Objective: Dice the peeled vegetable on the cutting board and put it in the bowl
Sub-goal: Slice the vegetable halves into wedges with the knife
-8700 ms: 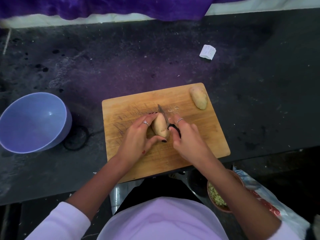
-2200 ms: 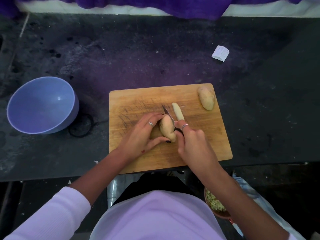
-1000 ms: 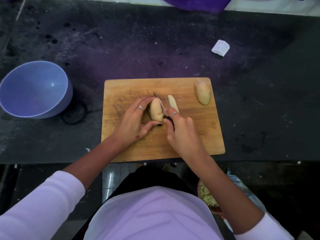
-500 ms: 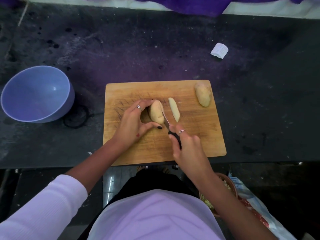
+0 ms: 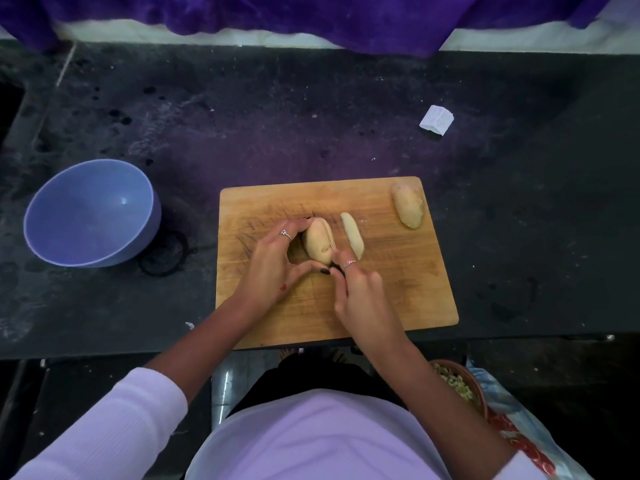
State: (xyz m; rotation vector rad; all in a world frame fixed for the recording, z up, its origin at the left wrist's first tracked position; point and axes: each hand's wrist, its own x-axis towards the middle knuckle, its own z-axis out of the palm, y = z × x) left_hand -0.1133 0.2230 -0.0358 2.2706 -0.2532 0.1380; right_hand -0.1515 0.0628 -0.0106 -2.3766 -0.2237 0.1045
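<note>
A dark, stained desk [image 5: 346,116] fills the room's work area, a purple cloth [image 5: 242,15] hanging along its far edge. A blue bowl [image 5: 90,212] sits well to the left, nothing in it. The wooden cutting board [image 5: 398,289] lies at the near edge of the desk, before a person in a pale lilac top.

On the board, the left hand [image 5: 273,265] cups the peeled potato [image 5: 317,242], fingers curled round its far end and thumb at its near end. The right hand [image 5: 360,296] grips a small knife [image 5: 333,256] by its black handle; only a sliver of blade shows where it meets the potato's right flank. Half a second ago that hand was drawn back toward the near edge with the blade free; it has since come forward again, so a second lengthwise cut appears to be starting. One pale slice [image 5: 352,235] lies flat just right of the potato, apart from it, as it did a moment before; some seconds back there was no slice at all. A second peeled potato [image 5: 408,209] waits untouched in the far right corner of the board.

The job looks early: slabs first, then sticks and cubes, and nothing has reached the bowl. A scrap of white paper [image 5: 436,120] rests on the far right of the desk.
</note>
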